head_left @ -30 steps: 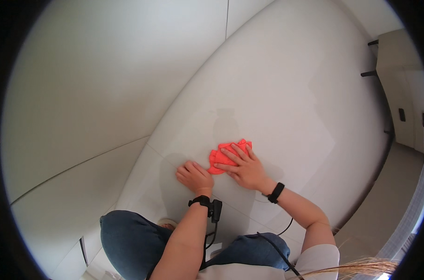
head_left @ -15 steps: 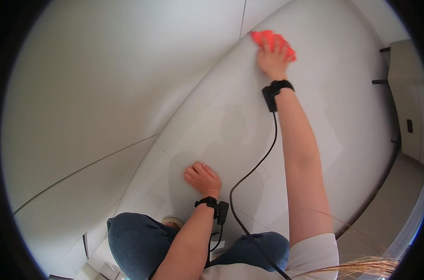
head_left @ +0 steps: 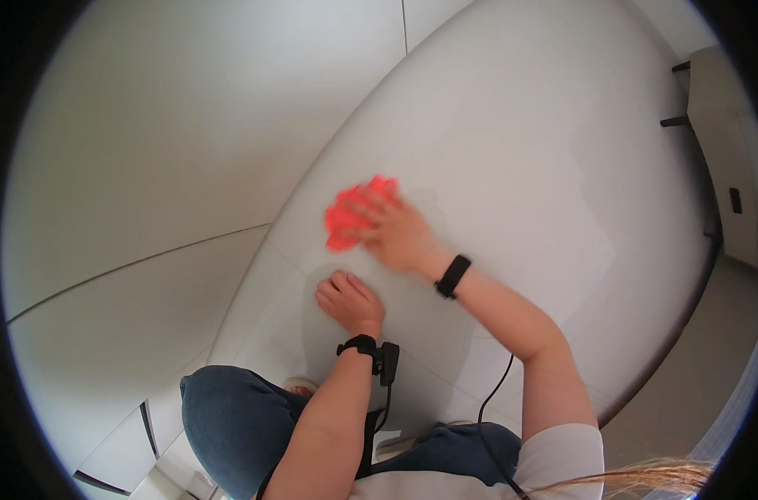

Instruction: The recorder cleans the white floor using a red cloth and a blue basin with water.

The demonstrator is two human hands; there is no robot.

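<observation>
A bright red cloth (head_left: 350, 218) lies bunched on the pale, glossy floor (head_left: 512, 167), left of the middle of the view. My right hand (head_left: 400, 233) presses down on it with fingers spread over it, slightly blurred by motion. Just nearer to me, my left hand (head_left: 351, 302) rests knuckles-forward on the floor, its fingers curled together and nothing visible in them. The underside of the left hand is hidden. Both wrists wear black straps; a small black box sits on the left strap (head_left: 385, 362).
White cabinet panels (head_left: 145, 150) run along the left. Grey furniture (head_left: 725, 158) with short black legs stands at the right. A black cable (head_left: 489, 400) hangs by my right arm. My bent knees in blue jeans (head_left: 233, 425) are close below my hands.
My right hand has swept the red cloth from the far floor toward me and to the left, close to my left hand. The left hand has stayed on the floor.
</observation>
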